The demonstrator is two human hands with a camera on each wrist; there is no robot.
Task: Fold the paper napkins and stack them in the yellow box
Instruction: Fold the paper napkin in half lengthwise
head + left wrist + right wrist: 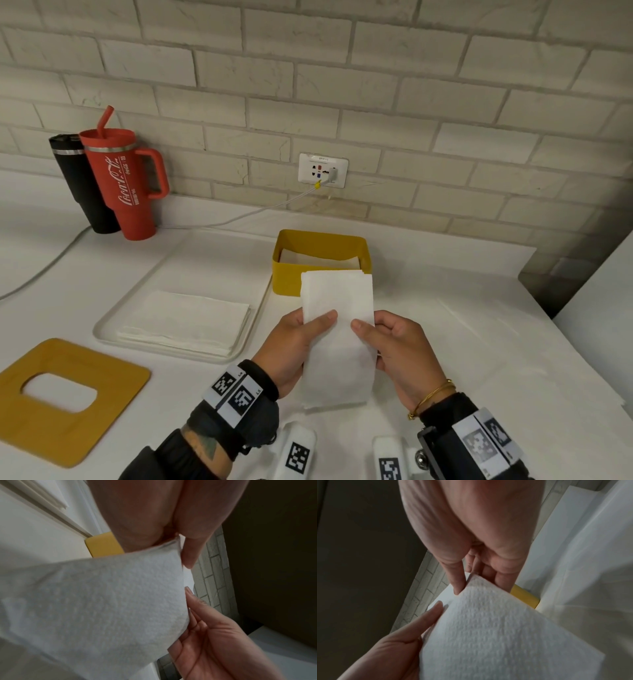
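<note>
From the head view, a folded white napkin is held up in the lower centre of the frame, long and narrow, its top edge overlapping the near wall of the yellow box. The left hand grips its left edge, thumb pressed on the front face; the right hand grips the right edge the same way, thumb on top and fingers curled behind. Inside the box, white folded napkins already lie flat. Left of it, a pale tray carries a stack of unfolded napkins. A yellow lid with an oval opening lies at lower left. A red tumbler and a black one stand at upper left by the brick wall.

In the left wrist view, the napkin fills the centre; the left thumb clamps its upper edge, and the right hand's fingers touch its right edge.

The right wrist view shows the napkin pinched at its top corner between the right thumb and fingers, with a left fingertip against its left edge.
</note>
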